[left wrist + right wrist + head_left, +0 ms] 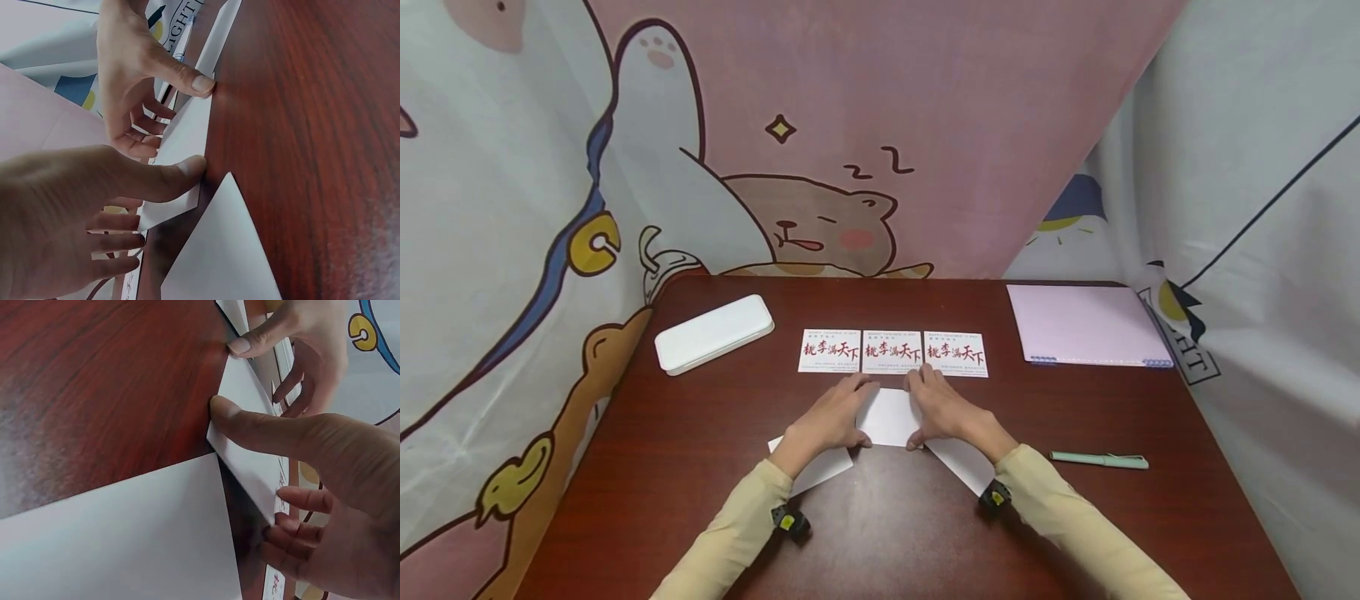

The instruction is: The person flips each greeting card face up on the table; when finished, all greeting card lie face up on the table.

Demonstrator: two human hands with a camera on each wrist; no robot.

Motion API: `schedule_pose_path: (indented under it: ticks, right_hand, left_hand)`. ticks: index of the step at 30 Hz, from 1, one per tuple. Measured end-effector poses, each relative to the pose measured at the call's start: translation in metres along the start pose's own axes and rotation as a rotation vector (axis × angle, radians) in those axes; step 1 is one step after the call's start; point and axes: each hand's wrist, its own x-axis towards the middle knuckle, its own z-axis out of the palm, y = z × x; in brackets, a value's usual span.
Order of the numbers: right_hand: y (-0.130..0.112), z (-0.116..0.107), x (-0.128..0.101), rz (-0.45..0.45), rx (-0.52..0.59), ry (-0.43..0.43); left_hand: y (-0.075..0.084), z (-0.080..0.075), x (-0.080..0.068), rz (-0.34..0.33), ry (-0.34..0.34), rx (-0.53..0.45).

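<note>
A blank white card (889, 415) sits in the middle of the dark red table (880, 533), held between both hands. My left hand (829, 417) grips its left side and my right hand (942, 408) its right side. On each, the thumb is on the near edge and the fingers on the far edge. The left wrist view shows my left hand (156, 184) with its thumb against the card (184, 134), whose near edge is slightly raised. The right wrist view shows my right hand (269, 434) the same way on the card (247, 394).
Three cards printed with red calligraphy (891, 352) lie in a row just beyond the hands. Two more white cards (820, 468) (964, 462) lie under the forearms. Around them are a white case (713, 333) at back left, a pink notebook (1086, 325) at back right and a green pen (1099, 460) at right.
</note>
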Motion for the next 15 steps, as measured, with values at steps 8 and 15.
schedule_pose_path:
  ticks: [8, 15]
  right_hand:
    - [0.000, -0.008, -0.008, -0.083, -0.040, 0.158]
    - [-0.004, -0.022, -0.018, -0.143, -0.014, 0.358]
  left_hand:
    - [0.001, -0.007, 0.000, 0.105, 0.149, 0.050]
    - [0.003, -0.020, -0.002, 0.226, 0.354, 0.082]
